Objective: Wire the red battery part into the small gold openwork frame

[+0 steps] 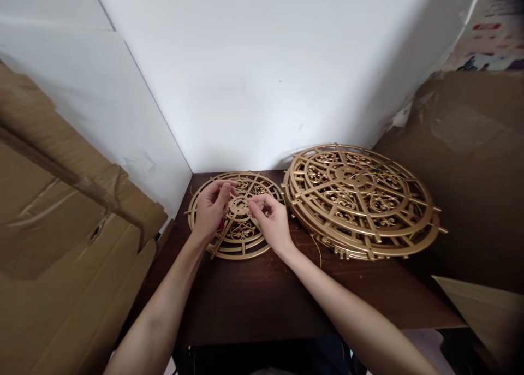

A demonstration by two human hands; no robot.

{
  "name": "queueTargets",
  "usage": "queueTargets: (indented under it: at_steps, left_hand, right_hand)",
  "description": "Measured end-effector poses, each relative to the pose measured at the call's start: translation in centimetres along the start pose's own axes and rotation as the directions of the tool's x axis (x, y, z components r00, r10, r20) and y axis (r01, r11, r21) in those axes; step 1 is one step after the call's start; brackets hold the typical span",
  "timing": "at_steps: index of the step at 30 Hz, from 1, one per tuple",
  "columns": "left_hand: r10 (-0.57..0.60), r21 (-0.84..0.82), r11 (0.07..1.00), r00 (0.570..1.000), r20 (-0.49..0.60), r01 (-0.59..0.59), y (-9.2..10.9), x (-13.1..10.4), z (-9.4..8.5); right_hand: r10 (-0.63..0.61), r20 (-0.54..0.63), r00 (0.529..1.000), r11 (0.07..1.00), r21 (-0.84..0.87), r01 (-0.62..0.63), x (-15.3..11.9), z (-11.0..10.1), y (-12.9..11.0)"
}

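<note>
We note one round gold frame (238,213) lying flat on the far part of the dark counter (254,298), left of a stack of similar frames (355,185). The left hand (209,208) is over its left side, fingers curled; a small red item (221,224) shows just beside it, and we cannot tell whether it is held. The right hand (272,219) is over the right side, thumb and forefinger drawn together; we cannot tell whether anything thin sits between them. A yellow wire (319,252) trails onto the counter by the stack.

Handling, our estimate: stiff, fairly smooth, moderate in weight. The thin scrollwork looks the easiest part to bend; we would grasp opposite sides of the outer rim.
</note>
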State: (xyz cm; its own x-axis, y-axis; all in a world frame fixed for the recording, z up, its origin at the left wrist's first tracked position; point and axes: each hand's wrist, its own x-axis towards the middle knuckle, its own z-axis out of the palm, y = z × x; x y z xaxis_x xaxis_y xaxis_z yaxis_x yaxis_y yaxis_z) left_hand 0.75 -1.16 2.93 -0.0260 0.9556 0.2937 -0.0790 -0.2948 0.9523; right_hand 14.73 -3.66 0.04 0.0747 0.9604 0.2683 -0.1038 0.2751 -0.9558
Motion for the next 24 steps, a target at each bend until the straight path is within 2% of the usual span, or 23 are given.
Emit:
queueTargets:
  at_steps: [5,11,18,24]
  left_hand:
    - [-0.002,0.073,0.997,0.997,0.078,-0.003,0.17,-0.12,-0.25]
    - [0.029,0.28,0.959,0.998,0.058,-0.044,0.19,-0.22,-0.39]
    - [0.087,0.353,0.93,0.995,0.048,-0.099,-0.15,-0.16,-0.31]
    - [0.087,0.416,0.903,0.994,0.072,-0.109,0.13,-0.48,0.16]
  right_hand:
    - [0.01,-0.004,1.0,1.0,0.011,-0.01,0.06,0.01,-0.06]
    - [0.0,-0.024,1.0,1.0,0.007,0.001,0.18,-0.16,-0.32]
    - [-0.008,-0.004,1.0,0.999,0.032,0.008,0.22,-0.18,-0.32]
    - [-0.012,0.01,1.0,1.0,0.021,0.011,0.16,-0.15,-0.35]
